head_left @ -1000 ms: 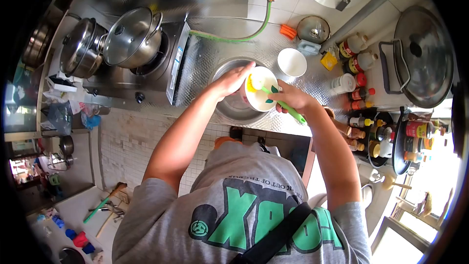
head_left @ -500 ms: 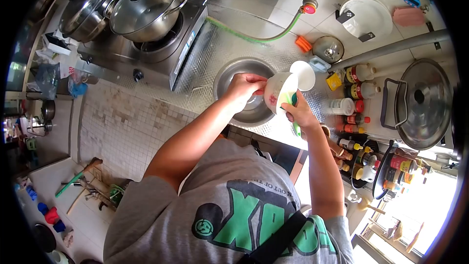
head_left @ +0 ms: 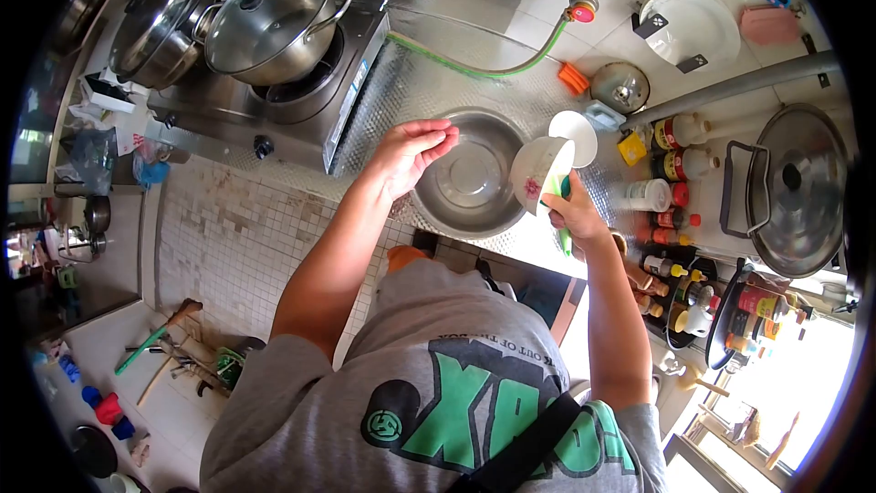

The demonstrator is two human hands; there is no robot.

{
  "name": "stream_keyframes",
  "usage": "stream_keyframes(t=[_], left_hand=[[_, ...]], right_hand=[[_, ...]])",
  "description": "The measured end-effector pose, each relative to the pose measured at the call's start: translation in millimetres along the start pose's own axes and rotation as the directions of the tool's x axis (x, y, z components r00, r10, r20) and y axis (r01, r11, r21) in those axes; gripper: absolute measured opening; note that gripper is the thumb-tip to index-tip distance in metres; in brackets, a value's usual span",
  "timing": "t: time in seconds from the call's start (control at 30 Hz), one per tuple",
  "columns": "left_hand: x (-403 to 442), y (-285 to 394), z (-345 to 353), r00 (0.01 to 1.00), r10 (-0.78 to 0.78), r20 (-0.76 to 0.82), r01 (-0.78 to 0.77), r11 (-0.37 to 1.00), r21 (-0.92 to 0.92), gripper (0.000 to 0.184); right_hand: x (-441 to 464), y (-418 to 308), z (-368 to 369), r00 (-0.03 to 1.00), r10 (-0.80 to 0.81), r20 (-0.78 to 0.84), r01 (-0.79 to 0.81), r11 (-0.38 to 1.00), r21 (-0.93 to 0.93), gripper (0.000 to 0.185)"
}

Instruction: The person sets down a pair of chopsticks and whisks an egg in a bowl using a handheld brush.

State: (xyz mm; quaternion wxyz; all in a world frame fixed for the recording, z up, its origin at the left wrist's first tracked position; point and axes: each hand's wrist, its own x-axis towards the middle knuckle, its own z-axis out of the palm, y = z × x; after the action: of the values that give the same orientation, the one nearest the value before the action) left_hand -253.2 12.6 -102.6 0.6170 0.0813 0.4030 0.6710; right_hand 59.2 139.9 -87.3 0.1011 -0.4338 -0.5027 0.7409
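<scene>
My left hand hovers over the left rim of a steel basin, fingers loosely bent with nothing visible in them. Beyond the basin's right side, my right hand grips a white bowl with a pink flower on its side. The bowl is tilted, its opening turned to the right. A green-handled tool is in the same grasp, against the bowl; its working end is mostly hidden. Just behind the held bowl stands a second, plain white bowl on the counter.
A lidded steel pot sits on the gas stove at left. A green hose crosses the counter's back. Several sauce bottles line the right side, beside a large lid. An orange object lies near the wall.
My left hand has left the flowered bowl and moved left, its fingers loosening. The bowl stays in my right hand, tilted. The whole view has shifted slightly.
</scene>
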Motion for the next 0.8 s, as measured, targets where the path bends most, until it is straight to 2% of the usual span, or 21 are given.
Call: stream_keyframes(t=[0.13, 0.33, 0.43, 0.57, 0.67, 0.77, 0.8], left_hand=[[-6, 4, 6, 0.987, 0.067, 0.143, -0.081, 0.993, 0.089, 0.024], [-8, 6, 12, 0.993, 0.056, 0.104, -0.079, 0.971, 0.226, 0.023], [-10, 8, 17, 0.998, 0.048, 0.041, -0.055, 0.978, 0.202, 0.019], [-15, 4, 12, 0.998, 0.050, 0.035, -0.054, 0.989, 0.135, 0.012], [-29, -1, 9, 0.998, 0.063, -0.005, -0.063, 0.998, 0.020, 0.016], [-50, -9, -3, 0.991, 0.103, -0.088, -0.106, 0.994, -0.035, 0.019], [-60, -13, -6, 0.981, 0.147, -0.125, -0.150, 0.989, -0.014, 0.020]], right_hand=[[-4, 2, 3, 1.000, 0.005, -0.006, -0.005, 1.000, 0.007, 0.059], [-9, 9, 1, 1.000, 0.024, -0.014, -0.023, 0.999, 0.028, 0.057], [-10, 11, 0, 1.000, 0.014, -0.014, -0.014, 1.000, 0.023, 0.057], [-9, 14, 2, 1.000, 0.010, -0.018, -0.011, 0.999, -0.038, 0.058], [-6, 12, 13, 1.000, -0.020, -0.012, 0.019, 0.998, -0.057, 0.056], [11, 24, 20, 0.997, 0.026, -0.075, -0.036, 0.989, -0.144, 0.053], [18, 29, 20, 0.998, 0.027, -0.050, -0.035, 0.986, -0.165, 0.043]])
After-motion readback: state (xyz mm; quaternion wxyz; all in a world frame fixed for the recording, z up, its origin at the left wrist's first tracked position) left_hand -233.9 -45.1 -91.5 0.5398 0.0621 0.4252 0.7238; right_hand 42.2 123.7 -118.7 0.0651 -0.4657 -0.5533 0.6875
